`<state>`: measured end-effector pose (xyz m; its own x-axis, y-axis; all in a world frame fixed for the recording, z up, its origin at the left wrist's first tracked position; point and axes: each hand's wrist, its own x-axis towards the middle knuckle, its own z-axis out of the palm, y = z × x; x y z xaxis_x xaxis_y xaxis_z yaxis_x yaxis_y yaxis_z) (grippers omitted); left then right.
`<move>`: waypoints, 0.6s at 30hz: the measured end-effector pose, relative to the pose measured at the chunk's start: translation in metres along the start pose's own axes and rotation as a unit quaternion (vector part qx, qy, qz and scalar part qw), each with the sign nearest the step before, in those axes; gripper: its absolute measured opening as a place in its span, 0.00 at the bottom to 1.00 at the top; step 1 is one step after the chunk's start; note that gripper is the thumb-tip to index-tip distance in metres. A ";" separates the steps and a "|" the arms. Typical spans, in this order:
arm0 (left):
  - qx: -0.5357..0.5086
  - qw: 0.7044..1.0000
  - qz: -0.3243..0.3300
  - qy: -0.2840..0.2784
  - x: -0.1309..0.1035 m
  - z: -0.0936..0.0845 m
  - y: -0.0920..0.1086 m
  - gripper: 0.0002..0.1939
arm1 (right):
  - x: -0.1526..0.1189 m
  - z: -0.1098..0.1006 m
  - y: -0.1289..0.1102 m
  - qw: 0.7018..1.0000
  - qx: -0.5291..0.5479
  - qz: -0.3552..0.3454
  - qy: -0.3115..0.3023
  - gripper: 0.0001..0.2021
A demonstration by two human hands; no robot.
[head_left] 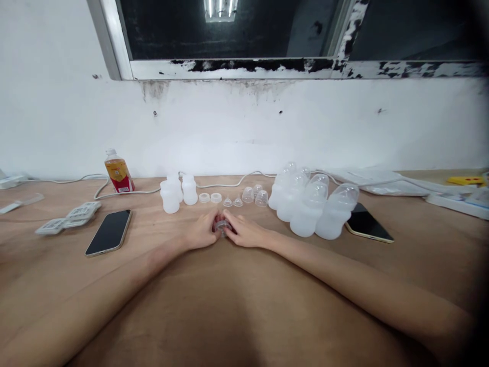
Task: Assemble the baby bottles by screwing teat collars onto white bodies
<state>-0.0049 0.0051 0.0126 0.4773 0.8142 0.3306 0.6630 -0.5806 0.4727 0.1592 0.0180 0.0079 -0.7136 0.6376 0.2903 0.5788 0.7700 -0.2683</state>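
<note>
My left hand (204, 230) and my right hand (244, 230) meet at the middle of the table, fingers closed on a translucent baby bottle collar ring (222, 225). A clear part shows under the ring, perhaps a teat; the fingers partly hide it. Just beyond my hands lie two white collar rings (210, 198) and two clear silicone teats (233, 202). Three clear dome caps (261, 199) stand to their right. Open frosted bottles (170, 198) are at the left of this row. At the right stand several capped baby bottles (309, 209).
A phone (109, 233) and clear packs (71, 218) lie at the left, with a drink bottle (119, 173) behind. Another phone (369, 223) lies by the capped bottles. A white cable (225, 184) runs along the back toward a plastic bag (367, 181) and a power strip (458, 204).
</note>
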 end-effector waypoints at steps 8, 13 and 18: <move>0.036 0.999 0.018 0.003 0.001 0.005 -0.007 0.09 | 0.000 0.002 0.003 1.000 0.003 -0.001 0.006 0.09; 0.148 0.989 0.005 -0.020 0.000 0.002 0.000 0.13 | 0.005 0.003 0.003 1.000 0.003 0.014 0.020 0.08; 0.193 0.981 0.009 -0.021 -0.002 0.002 0.003 0.15 | 0.006 0.007 0.004 0.998 0.009 0.050 0.030 0.10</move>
<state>-0.0030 0.0021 0.0121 0.5087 0.8080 0.2973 0.8195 -0.5603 0.1205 0.1544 0.0243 0.0022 -0.6273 0.7121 0.3153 0.6386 0.7021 -0.3150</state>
